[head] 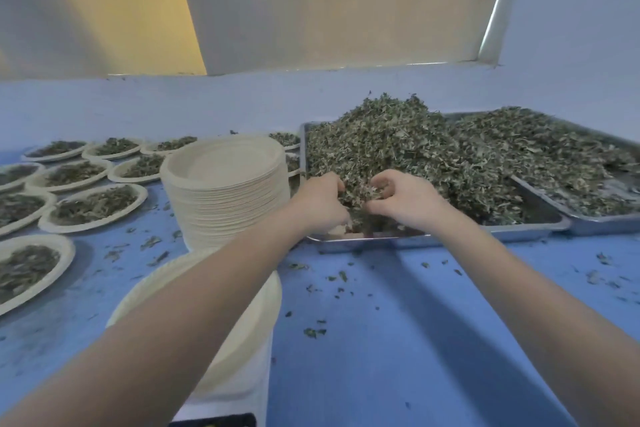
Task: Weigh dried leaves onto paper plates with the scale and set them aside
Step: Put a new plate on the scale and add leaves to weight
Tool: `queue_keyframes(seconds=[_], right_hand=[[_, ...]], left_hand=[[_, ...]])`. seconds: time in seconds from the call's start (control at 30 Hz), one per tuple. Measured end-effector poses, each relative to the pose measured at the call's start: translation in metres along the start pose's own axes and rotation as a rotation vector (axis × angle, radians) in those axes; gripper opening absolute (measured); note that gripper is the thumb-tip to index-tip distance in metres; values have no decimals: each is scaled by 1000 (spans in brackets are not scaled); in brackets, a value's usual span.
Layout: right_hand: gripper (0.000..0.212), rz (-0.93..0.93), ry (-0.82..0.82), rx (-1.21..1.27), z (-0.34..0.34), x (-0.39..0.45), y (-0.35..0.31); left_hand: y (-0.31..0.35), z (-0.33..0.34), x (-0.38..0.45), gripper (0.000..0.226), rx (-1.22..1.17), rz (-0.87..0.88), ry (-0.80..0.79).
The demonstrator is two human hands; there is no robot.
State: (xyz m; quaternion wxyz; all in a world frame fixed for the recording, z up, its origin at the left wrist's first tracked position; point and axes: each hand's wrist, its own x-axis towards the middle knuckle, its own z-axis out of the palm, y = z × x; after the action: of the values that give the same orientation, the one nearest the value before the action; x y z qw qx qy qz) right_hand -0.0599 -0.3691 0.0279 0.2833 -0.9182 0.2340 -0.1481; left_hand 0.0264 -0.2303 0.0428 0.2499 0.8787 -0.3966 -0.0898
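A big heap of dried leaves (388,146) fills a metal tray (533,228) on the blue table. My left hand (320,203) and my right hand (403,199) are both at the near edge of the heap, fingers curled round a clump of leaves between them. An empty paper plate (249,326) sits on the white scale (242,395) near me, partly hidden by my left forearm. Only the scale's front and dark display strip show.
A tall stack of empty paper plates (225,191) stands left of the tray. Several plates filled with leaves (93,206) lie at the far left. A second leaf-filled metal tray (588,222) sits at the right. Loose leaf bits litter the blue table (398,322).
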Motion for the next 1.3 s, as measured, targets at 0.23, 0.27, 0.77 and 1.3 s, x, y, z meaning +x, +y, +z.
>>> queue_keyframes(seconds=[0.23, 0.27, 0.77, 1.3], right_hand=[[73, 28, -235, -291, -8, 62, 51], [77, 15, -251, -304, -4, 71, 52], [90, -207, -467, -285, 1, 90, 33], [43, -15, -427, 53, 28, 69, 21]], left_hand=[[-11, 11, 74, 78, 276, -45, -196], [-12, 12, 81, 80, 271, -61, -209], [-2, 1, 94, 88, 36, -187, -383], [13, 29, 68, 47, 60, -199, -315]])
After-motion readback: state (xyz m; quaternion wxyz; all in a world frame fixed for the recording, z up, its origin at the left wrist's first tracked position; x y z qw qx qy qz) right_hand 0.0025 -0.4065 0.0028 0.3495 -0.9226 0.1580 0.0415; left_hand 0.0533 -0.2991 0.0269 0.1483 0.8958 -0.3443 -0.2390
